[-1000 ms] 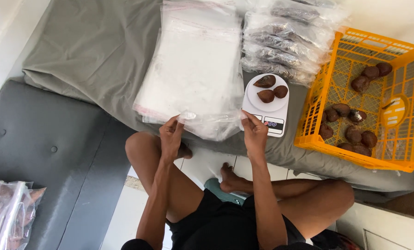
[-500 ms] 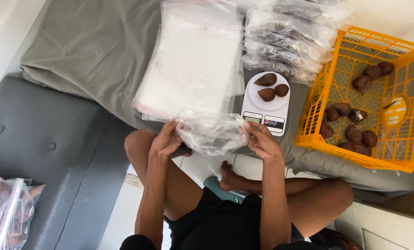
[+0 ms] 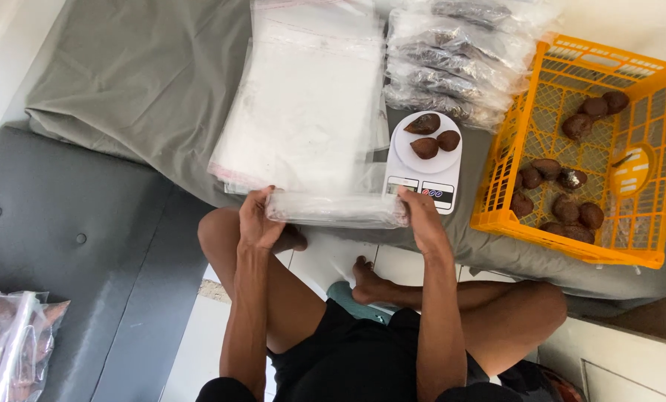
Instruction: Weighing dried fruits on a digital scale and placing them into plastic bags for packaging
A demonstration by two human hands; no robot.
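Observation:
My left hand (image 3: 257, 220) and my right hand (image 3: 419, 211) each grip one end of a clear plastic bag (image 3: 337, 209), stretched flat and level between them above my knees. Just beyond it lies a stack of empty clear bags (image 3: 303, 104) on a grey cloth. A white kitchen scale (image 3: 425, 160) stands to the right of the stack, close to my right hand, with three brown scaly fruits (image 3: 435, 137) on its round plate.
An orange plastic crate (image 3: 582, 141) with several brown fruits stands at the right on the grey cloth (image 3: 132, 82). Filled bags of fruit (image 3: 452, 59) are piled behind the scale. More filled bags (image 3: 9, 339) lie at the lower left on a dark grey cushion (image 3: 72, 238).
I lifted one bag off the front of the stack, drew it toward me crumpled, then pulled it taut between both hands. The camera shifted slightly.

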